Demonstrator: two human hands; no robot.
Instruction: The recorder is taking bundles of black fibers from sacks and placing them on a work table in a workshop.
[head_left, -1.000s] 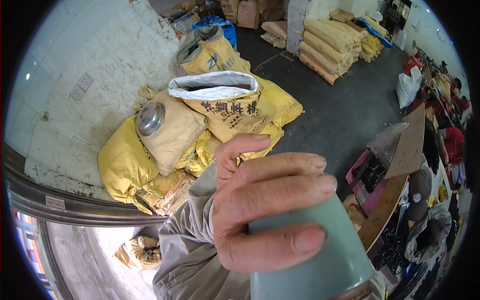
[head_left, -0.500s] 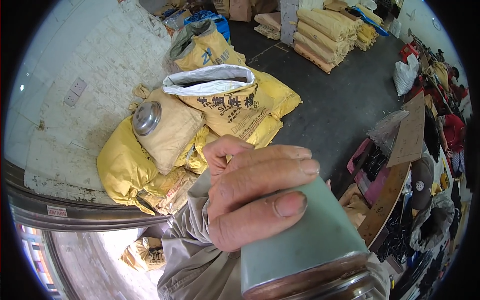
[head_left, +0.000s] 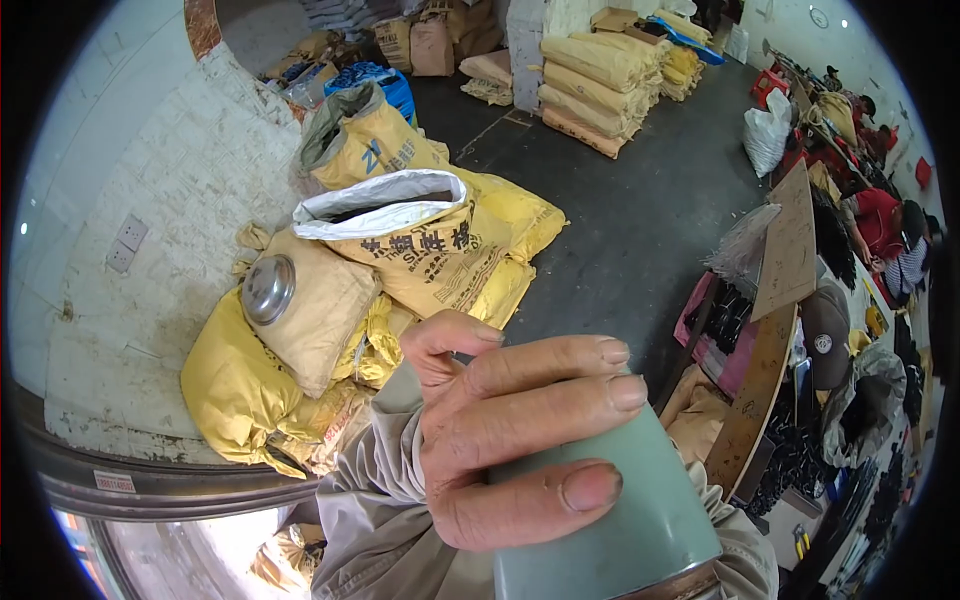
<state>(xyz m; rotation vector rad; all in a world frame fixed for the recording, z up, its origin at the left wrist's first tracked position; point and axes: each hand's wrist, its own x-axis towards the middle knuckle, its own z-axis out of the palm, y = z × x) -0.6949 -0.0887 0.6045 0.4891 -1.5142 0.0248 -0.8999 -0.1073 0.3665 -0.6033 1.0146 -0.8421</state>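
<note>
My left hand (head_left: 530,430) reaches in from the lower left and lies over a pale green, smooth, block-shaped object (head_left: 620,530). Its thumb and fingers rest around the upper end, with slight gaps between them and one finger curled back. A brown band (head_left: 685,585) edges the object's lower end, which runs out of the picture; its exact kind cannot be made out. Behind the object, a beige right sleeve (head_left: 745,550) shows at its right side. My right hand is hidden.
Yellow sacks (head_left: 240,370) lean against the white wall at left, one with an open white mouth (head_left: 380,200) and one bearing a metal bowl (head_left: 268,290). Folded sacks (head_left: 600,90) are stacked farther back. A cluttered bench with cardboard (head_left: 785,245) and a cap (head_left: 825,335) runs along the right. A person in red (head_left: 875,225) is there.
The view has shifted, so the room sits further left and lower. My left hand and the green object are lower in the picture; the metal ring at the object's lower end has left view.
</note>
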